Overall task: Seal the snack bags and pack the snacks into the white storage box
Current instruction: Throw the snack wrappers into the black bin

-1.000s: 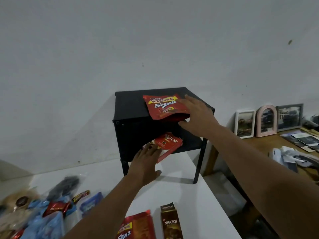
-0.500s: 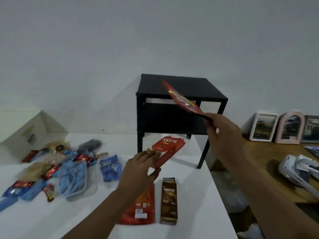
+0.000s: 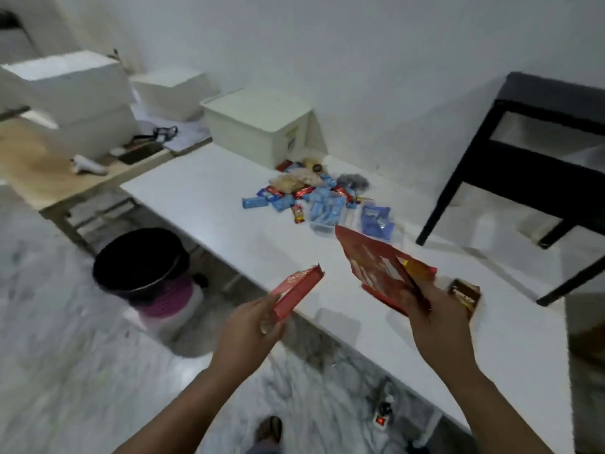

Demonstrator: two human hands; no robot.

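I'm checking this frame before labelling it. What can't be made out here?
Head view, all motion-blurred:
- Red box in the left hand: print unreadable.
- Red bag in the right hand: seal state unclear.
- Brown box: partly behind the right hand.
- White storage box: lid on, contents hidden.
- Black shelf: cut off at the right edge.

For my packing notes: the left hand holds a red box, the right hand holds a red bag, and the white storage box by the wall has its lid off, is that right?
Not quite. The head view shows the white storage box with its lid on. The rest holds: the left hand holds the red box, the right hand the red bag.
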